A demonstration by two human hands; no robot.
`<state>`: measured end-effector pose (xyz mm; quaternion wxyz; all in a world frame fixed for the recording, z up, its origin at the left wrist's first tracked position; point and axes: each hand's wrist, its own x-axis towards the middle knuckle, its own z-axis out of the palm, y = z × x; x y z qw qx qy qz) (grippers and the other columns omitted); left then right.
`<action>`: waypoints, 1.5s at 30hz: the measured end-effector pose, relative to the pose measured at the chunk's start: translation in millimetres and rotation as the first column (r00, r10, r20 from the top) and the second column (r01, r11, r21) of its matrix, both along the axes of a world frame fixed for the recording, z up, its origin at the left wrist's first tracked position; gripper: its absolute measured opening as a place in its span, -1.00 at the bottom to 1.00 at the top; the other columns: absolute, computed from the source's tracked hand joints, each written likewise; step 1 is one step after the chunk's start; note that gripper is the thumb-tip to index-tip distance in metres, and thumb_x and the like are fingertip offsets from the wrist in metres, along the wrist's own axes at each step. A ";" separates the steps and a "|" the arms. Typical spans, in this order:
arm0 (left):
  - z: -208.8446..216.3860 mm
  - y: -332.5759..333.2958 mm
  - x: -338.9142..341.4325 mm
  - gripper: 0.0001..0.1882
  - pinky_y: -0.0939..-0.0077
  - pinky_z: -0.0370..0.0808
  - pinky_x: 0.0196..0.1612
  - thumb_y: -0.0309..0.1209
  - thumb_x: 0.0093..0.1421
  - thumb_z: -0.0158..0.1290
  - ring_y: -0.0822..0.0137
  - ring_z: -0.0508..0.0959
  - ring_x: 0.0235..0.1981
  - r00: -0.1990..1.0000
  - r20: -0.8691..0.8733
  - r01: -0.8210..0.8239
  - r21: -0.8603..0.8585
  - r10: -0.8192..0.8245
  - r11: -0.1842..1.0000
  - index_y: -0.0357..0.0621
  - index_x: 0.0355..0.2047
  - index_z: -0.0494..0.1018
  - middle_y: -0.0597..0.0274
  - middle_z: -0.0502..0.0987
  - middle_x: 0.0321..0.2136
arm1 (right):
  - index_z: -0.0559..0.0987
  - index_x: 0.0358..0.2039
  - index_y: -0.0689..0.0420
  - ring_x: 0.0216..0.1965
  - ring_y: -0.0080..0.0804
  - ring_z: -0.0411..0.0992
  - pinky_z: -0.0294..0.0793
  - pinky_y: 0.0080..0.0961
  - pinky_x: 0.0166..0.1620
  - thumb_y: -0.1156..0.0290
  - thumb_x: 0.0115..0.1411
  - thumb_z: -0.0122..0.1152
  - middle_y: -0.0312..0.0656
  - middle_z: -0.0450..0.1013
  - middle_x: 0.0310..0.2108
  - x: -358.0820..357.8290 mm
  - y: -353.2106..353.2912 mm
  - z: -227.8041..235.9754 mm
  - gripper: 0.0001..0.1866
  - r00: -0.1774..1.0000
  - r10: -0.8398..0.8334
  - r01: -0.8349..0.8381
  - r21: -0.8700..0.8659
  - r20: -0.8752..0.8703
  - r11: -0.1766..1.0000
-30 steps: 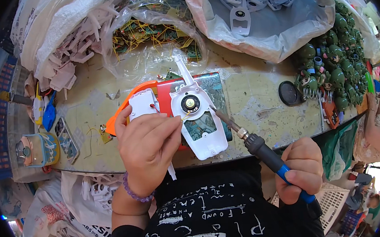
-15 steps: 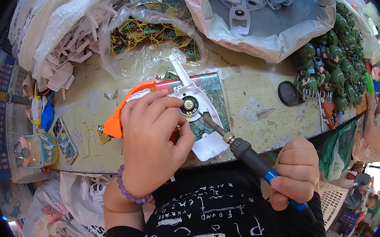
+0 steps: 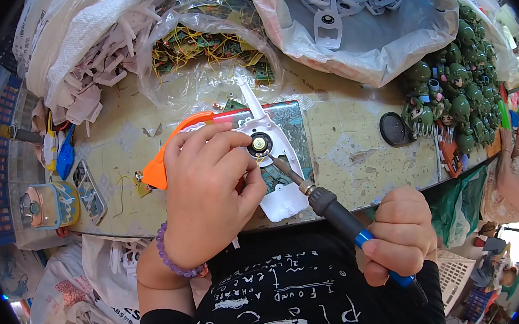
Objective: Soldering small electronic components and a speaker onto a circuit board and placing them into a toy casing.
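Note:
A white plastic shell half point(image 3: 284, 142) with a narrow arm lies on a flat, dark-patterned item with a red edge point(image 3: 296, 118). Set in the shell is a small round speaker point(image 3: 260, 142). My left hand point(image 3: 208, 172) rests over the shell's left side, thumb and fingertips pinched at a thin yellow wire point(image 3: 261, 160) beside the speaker; the exact grip is partly hidden. My right hand point(image 3: 401, 233) is wrapped round the blue and black handle of a soldering iron point(image 3: 331, 208), its tip at the speaker's lower right edge. An orange plastic part point(image 3: 156, 171) lies partly under my left hand.
Beyond are a bag of white pieces point(image 3: 84, 94), a clear bag of wired circuit boards point(image 3: 200, 50) and a sack of pale shells point(image 3: 381, 71). Green figures point(image 3: 472, 88) and a black round dish point(image 3: 394, 128) are right; a phone point(image 3: 89, 192) and container point(image 3: 53, 204) left.
The soldering iron's tip has moved slightly left and up, from the shell beside the speaker to the speaker's edge. My right hand shifted a little left with it; my left hand has barely moved.

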<state>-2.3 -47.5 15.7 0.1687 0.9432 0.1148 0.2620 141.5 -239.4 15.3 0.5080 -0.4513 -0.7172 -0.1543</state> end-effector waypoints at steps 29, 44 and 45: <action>-5.4 -3.3 1.4 -0.90 0.25 0.27 -0.02 -0.55 -0.13 0.12 0.19 0.52 -0.17 0.999 -0.001 -0.037 -0.016 0.037 0.999 -0.14 -0.60 0.40 0.26 0.54 -0.34 | 0.49 -0.48 0.16 -0.69 -0.60 0.17 0.00 -0.63 -0.69 0.41 -0.02 0.26 -0.42 0.21 -0.66 7.0 3.5 17.0 -0.86 0.969 0.195 -0.162 -0.205 0.153 0.965; 0.3 -5.3 6.0 -0.91 0.25 0.28 0.00 -0.55 -0.13 0.11 0.17 0.51 -0.18 0.999 0.024 0.027 -0.039 -0.026 0.999 -0.16 -0.58 0.42 0.23 0.55 -0.33 | 0.37 -0.32 0.15 -0.58 -0.39 0.20 0.19 -0.51 -0.46 0.09 0.34 -0.03 -0.28 0.26 -0.57 27.0 -75.9 -23.4 -0.66 0.760 -0.490 0.609 0.203 -0.427 0.767; 0.3 -6.4 6.0 -0.91 0.23 0.27 0.00 -0.54 -0.13 0.11 0.18 0.51 -0.19 1.000 0.019 -0.003 -0.034 0.003 0.999 -0.16 -0.58 0.42 0.23 0.54 -0.34 | 0.38 -0.35 0.16 -0.58 -0.42 0.21 0.20 -0.54 -0.46 0.12 0.33 0.00 -0.28 0.26 -0.57 40.4 -85.2 -16.9 -0.67 0.659 -0.518 0.717 0.247 -0.544 0.652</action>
